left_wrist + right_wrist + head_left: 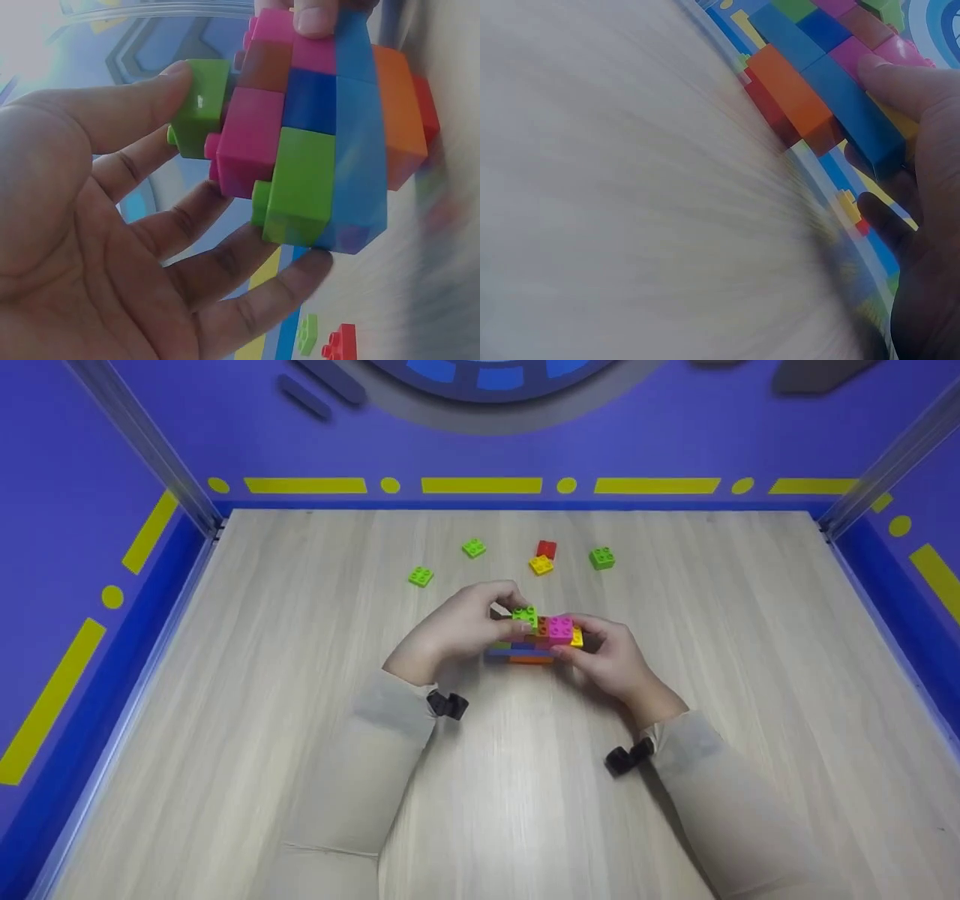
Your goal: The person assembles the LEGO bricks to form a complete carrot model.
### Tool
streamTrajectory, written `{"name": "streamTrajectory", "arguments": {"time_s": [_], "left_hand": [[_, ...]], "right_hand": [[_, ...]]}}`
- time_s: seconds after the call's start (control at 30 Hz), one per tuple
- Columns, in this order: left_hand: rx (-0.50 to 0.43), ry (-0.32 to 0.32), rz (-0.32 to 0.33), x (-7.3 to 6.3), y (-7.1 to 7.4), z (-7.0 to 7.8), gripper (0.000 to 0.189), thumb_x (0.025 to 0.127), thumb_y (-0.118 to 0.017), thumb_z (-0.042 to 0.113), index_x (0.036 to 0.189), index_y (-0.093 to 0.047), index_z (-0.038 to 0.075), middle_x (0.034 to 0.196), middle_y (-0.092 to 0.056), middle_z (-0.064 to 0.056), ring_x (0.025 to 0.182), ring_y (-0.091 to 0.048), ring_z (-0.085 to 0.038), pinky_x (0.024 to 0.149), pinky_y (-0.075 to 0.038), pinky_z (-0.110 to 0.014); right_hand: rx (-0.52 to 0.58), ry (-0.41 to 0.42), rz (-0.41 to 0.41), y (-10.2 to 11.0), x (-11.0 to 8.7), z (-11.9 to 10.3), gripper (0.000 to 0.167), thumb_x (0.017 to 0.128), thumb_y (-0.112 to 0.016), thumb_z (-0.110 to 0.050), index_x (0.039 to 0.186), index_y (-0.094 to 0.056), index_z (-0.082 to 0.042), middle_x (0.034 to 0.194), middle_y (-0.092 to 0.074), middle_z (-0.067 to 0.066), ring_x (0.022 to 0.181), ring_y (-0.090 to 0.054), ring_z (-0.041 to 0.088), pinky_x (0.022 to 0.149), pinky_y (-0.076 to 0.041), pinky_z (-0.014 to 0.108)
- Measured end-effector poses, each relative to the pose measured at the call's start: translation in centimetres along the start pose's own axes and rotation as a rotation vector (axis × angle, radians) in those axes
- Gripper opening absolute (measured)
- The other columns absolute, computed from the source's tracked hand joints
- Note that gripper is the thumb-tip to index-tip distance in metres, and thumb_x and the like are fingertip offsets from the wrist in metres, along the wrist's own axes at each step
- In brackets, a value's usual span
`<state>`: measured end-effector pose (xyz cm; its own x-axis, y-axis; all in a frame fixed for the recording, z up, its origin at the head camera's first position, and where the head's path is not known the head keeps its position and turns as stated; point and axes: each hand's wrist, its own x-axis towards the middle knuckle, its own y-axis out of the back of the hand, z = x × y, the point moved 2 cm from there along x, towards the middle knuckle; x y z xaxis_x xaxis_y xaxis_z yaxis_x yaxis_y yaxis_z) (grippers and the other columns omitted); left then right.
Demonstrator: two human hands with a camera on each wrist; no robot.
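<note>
A stack of toy building bricks (561, 628) stands between the two hands in the head view. Its layers show red, orange (400, 116), light blue (360, 150), then green, dark blue and pink bricks, with brown among the upper ones. My left hand (469, 622) pinches a green brick (202, 105) between thumb and index finger at the stack's studded top. Whether that brick is pressed onto the studs, I cannot tell. Its other fingers reach along the stack's far side. My right hand (611, 656) grips the stack's right end, thumb on a pink brick (851, 56).
Loose bricks lie farther back on the wooden table (300, 607): a green one (421, 577), another green one (473, 547), a red one (547, 549) touching a yellow one (541, 565), and a taller green one (602, 558). Blue panels (480, 457) wall the table's back and sides.
</note>
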<state>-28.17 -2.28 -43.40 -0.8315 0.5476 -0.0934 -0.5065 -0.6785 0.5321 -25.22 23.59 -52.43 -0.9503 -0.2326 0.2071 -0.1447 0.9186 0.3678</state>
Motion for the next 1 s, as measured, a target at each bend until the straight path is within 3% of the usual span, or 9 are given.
{"name": "streamTrajectory", "arguments": {"time_s": [0.37,0.57,0.73,0.83,1.0], "left_hand": [[-0.039,0.010,0.046,0.0,-0.1,-0.3,0.021,0.106,-0.083,0.025,0.125,-0.079,0.018,0.134,-0.077,-0.002,0.121,-0.076,-0.024,0.111,-0.061,-0.045],[-0.071,-0.001,0.071,-0.5,-1.0,-0.8,0.023,0.108,-0.080,0.028,0.129,-0.077,0.021,0.137,-0.074,-0.001,0.124,-0.072,-0.025,0.113,-0.059,-0.046],[-0.103,-0.039,0.108,-0.8,-2.1,-3.8,0.047,0.105,-0.084,0.031,0.149,-0.070,0.024,0.145,-0.073,0.001,0.130,-0.066,-0.021,0.117,-0.055,-0.045],[-0.183,-0.069,0.140,-0.7,-2.5,-5.8,0.054,0.100,-0.090,0.021,0.150,-0.070,0.017,0.142,-0.075,-0.002,0.127,-0.069,-0.020,0.114,-0.057,-0.043],[-0.266,-0.116,0.185,-0.4,-2.7,-7.3,0.050,0.097,-0.092,0.016,0.143,-0.073,0.012,0.137,-0.078,-0.007,0.122,-0.072,-0.022,0.109,-0.059,-0.038]], "right_hand": [[-0.005,-0.010,-0.022,0.2,0.4,-0.5,0.047,0.098,-0.091,-0.017,0.142,-0.078,-0.006,0.135,-0.083,0.011,0.120,-0.076,0.012,0.109,-0.057,0.018],[0.000,-0.023,-0.026,0.2,0.3,-0.2,0.047,0.098,-0.091,-0.017,0.142,-0.077,-0.006,0.136,-0.082,0.012,0.120,-0.076,0.012,0.109,-0.057,0.017],[-0.014,-0.047,0.002,0.2,0.1,0.2,0.049,0.097,-0.091,-0.016,0.143,-0.077,-0.005,0.138,-0.081,0.014,0.122,-0.074,0.009,0.111,-0.055,0.016],[0.002,-0.048,0.016,0.2,0.0,0.4,0.051,0.097,-0.092,-0.014,0.144,-0.076,-0.005,0.141,-0.080,0.015,0.124,-0.073,0.006,0.112,-0.054,0.016],[0.100,0.027,0.068,1.1,0.5,0.2,0.041,0.113,-0.063,-0.015,0.150,-0.069,0.004,0.148,-0.074,0.024,0.133,-0.069,0.007,0.117,-0.050,0.021]]}}
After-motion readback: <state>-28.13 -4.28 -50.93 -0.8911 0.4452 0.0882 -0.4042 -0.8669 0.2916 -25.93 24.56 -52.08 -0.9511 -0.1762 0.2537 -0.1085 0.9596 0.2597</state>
